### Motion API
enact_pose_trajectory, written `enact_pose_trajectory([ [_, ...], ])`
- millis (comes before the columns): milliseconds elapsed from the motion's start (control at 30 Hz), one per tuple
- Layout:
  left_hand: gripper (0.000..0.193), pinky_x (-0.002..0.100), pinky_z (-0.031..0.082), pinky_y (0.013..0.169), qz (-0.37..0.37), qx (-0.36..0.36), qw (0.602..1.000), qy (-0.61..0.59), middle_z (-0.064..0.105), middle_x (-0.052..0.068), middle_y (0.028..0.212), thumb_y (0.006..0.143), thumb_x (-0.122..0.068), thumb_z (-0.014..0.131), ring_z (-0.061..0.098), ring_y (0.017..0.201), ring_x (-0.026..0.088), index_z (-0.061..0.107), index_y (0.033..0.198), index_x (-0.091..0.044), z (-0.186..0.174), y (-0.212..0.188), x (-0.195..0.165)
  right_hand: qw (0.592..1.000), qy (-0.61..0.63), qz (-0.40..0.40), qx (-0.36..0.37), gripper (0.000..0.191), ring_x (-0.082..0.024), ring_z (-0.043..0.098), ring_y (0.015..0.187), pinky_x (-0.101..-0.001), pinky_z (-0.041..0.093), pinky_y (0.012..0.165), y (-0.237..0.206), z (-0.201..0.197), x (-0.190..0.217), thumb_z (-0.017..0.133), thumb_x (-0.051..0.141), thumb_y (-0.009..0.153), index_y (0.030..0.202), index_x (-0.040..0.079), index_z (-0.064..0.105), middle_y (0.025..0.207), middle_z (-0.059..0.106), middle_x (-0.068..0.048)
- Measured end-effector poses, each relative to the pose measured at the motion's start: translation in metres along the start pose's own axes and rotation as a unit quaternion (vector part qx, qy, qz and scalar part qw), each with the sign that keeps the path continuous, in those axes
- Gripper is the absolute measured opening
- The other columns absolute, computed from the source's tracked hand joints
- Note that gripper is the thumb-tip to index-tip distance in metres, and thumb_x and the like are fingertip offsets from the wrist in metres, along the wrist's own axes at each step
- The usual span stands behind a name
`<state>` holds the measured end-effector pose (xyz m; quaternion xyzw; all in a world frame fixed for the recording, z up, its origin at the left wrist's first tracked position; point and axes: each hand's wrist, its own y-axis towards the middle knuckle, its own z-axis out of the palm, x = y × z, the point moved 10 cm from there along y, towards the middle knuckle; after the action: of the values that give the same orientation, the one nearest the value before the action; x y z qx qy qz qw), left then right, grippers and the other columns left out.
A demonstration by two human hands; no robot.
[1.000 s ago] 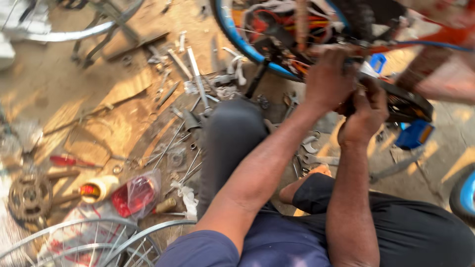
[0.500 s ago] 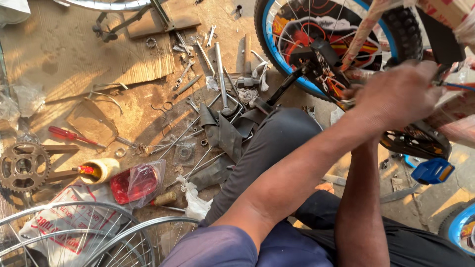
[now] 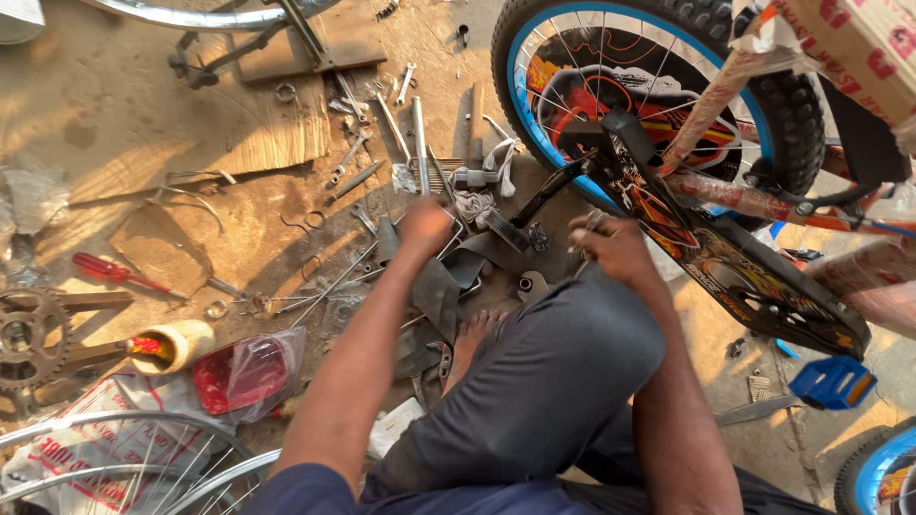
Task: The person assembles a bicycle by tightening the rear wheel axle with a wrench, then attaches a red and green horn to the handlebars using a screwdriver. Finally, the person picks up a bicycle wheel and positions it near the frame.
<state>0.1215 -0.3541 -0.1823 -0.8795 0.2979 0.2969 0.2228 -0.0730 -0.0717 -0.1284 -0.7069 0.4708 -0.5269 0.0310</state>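
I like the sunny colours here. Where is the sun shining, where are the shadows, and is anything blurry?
Head view: warm low sunlight falls across the sandy ground, throwing long shadows from the scattered metal spanners; the left hand reaches into shade among them; the right hand is slightly soft; the blue-rimmed bicycle wheel looks sharp, curved by the wide lens.

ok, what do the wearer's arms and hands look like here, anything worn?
Both hands are bare: no gloves on the left hand or the right hand, and no watch or band shows on either wrist. The forearms are uncovered too. A dark navy short sleeve shows only at the left upper arm, at the bottom edge of the picture. No rings can be made out.
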Motion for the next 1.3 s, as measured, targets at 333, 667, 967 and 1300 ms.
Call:
enact_pose_trajectory([
  [333, 0.029, 0.052, 0.055, 0.087, -0.264, -0.118, 0.957, 0.034, 0.073, 0.026, 0.1, 0.088, -0.029, 0.066, 0.07, 0.096, 0.044, 0.076, 0.091, -0.003, -0.015, -0.017, 0.2, 0.995, -0.007, -0.08, -0.059, 0.036, -0.007, 0.068, 0.088, -0.0277, 0.054, 0.077, 0.042, 0.028, -0.067, 0.073, 0.025, 0.093, 0.125, 0.007, 0.072, 0.103, 0.075, -0.003],
  [667, 0.025, 0.052, 0.055, 0.077, -0.269, -0.108, 0.956, 0.04, 0.071, 0.025, 0.093, 0.082, -0.025, 0.07, 0.07, 0.089, 0.041, 0.073, 0.089, -0.002, 0.019, 0.056, 0.173, 0.999, 0.042, 0.0, -0.028, 0.036, -0.01, 0.062, 0.068, -0.0287, 0.052, 0.063, 0.038, 0.051, -0.108, 0.074, 0.024, 0.089, 0.12, 0.006, 0.075, 0.083, 0.074, -0.004],
  [967, 0.031, 0.049, 0.055, 0.071, -0.266, -0.026, 0.963, -0.028, 0.072, 0.026, 0.09, 0.085, -0.029, 0.076, 0.073, 0.082, 0.038, 0.075, 0.092, 0.001, 0.048, 0.107, 0.133, 0.996, -0.047, 0.078, -0.017, 0.037, -0.02, 0.059, 0.075, -0.0364, 0.048, 0.071, 0.004, 0.032, -0.129, 0.067, 0.032, 0.097, 0.13, 0.013, 0.071, 0.087, 0.069, -0.014],
  [1300, 0.042, 0.052, 0.055, 0.081, -0.124, -0.014, 0.985, 0.117, 0.072, 0.029, 0.101, 0.08, -0.033, 0.077, 0.071, 0.095, 0.046, 0.076, 0.104, 0.002, 0.01, 0.102, 0.057, 0.994, 0.083, -0.012, -0.076, 0.036, -0.013, 0.068, 0.089, -0.0315, 0.055, 0.081, -0.007, 0.01, -0.112, 0.071, 0.027, 0.091, 0.12, 0.005, 0.071, 0.1, 0.075, -0.004],
])
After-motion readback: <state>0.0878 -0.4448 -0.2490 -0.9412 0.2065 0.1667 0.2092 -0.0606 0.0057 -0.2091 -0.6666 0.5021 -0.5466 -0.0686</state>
